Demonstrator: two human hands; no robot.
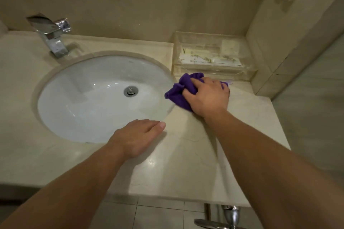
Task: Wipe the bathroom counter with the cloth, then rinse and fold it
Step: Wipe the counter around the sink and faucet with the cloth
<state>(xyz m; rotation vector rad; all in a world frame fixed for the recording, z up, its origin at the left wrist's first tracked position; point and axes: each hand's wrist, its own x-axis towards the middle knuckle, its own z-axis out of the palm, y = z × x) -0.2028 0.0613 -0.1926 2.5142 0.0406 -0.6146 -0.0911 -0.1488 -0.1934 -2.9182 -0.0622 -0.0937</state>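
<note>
Right hand (208, 96) clutches the purple cloth (178, 95) on the counter (186, 163) — left hand (137, 137) rests flat, open.

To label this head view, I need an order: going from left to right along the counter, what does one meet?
Chrome square faucet → white oval sink basin → bare left hand → bunched purple cloth → right hand pressing it → clear plastic amenity tray.

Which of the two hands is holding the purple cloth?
The right hand presses the purple cloth beside the sink; the left hand rests bare at the sink's front edge.
</note>
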